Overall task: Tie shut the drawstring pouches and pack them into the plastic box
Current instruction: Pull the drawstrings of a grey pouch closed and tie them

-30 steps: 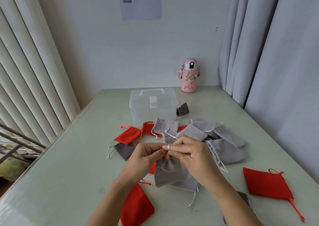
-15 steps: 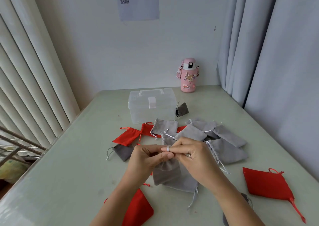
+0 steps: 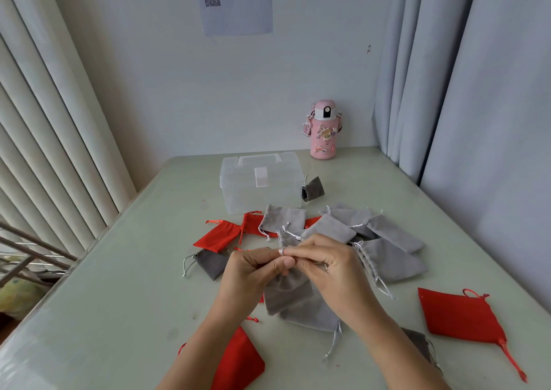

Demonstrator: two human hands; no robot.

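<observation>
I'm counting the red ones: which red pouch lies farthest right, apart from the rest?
The red pouch near the table's right edge. It lies alone, with its cord trailing toward the near edge; the others lie centre or left.

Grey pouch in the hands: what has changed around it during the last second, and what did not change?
Little changed. The left hand closed in slightly on the right hand, so their fingertips now overlap at the mouth of the grey pouch. Both hands kept their pinch there; nothing was let go. The plastic box and the other pouches stayed in place.
</observation>
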